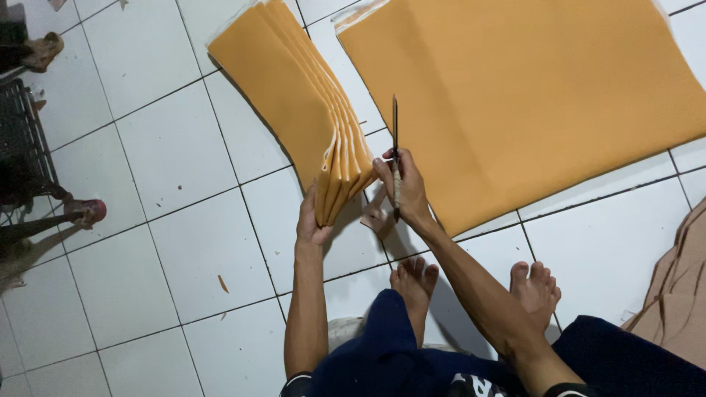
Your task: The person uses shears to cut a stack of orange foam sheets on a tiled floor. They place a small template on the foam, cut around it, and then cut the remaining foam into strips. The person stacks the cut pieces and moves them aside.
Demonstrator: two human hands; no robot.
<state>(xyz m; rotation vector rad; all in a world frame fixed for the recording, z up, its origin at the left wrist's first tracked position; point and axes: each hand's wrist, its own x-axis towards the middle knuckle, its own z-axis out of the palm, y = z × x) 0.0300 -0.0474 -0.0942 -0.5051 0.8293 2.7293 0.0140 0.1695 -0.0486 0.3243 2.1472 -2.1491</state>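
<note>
Legs: dark navy shorts are worn.
Arms: left bare; no sleeves are seen.
Feet: left unshod; no footwear is worn.

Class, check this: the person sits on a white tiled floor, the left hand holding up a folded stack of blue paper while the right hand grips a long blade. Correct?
Not quite: the head view shows the folded stack is orange-brown, not blue. The left hand does hold it up, and the right hand grips the long blade above the white tiled floor.

left hand clasped, right hand fisted, arms outstretched
</note>
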